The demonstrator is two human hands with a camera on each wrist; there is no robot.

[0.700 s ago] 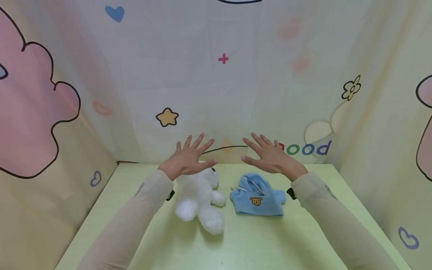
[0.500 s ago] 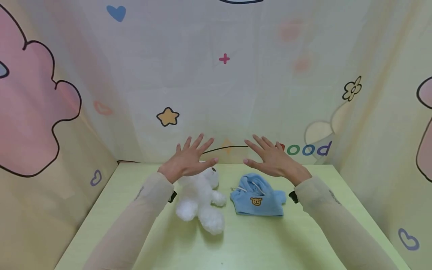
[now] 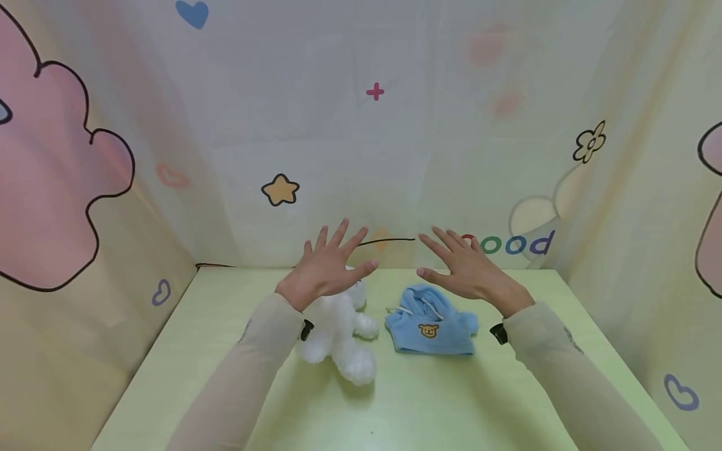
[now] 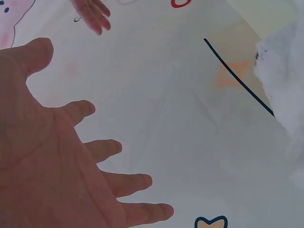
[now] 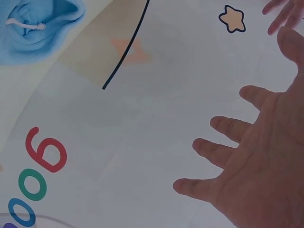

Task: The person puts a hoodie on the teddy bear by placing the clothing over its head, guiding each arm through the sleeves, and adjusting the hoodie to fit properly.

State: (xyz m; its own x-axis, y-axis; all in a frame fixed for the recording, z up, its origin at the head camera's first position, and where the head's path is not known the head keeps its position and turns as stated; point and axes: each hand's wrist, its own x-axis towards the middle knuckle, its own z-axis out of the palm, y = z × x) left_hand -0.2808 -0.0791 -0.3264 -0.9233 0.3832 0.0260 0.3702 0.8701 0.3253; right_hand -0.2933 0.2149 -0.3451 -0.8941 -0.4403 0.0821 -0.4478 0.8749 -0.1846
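Note:
My left hand [image 3: 324,263] is held up in the air with its fingers spread, overlapping the head of a white plush toy [image 3: 338,344] in the head view. That toy lies on the table, its upper part partly hidden behind the hand and sleeve. My right hand [image 3: 470,269] is also raised with fingers spread, up and to the right of a small blue hoodie [image 3: 431,332]. The hoodie lies flat, with white drawstrings and a brown bear face on its front. Its hood [image 5: 40,28] shows at the top left of the right wrist view. Neither hand holds anything.
The pale green table [image 3: 423,407] runs back to a printed cloth backdrop [image 3: 338,125]. Cloth walls with cartoon prints also stand at the left [image 3: 51,188] and right sides. Small dark devices sit at both wrists.
Both hands have shifted slightly to the right in the head view. The backdrop and table sit a little higher in the frame. The plush toy and hoodie stay in place on the table.

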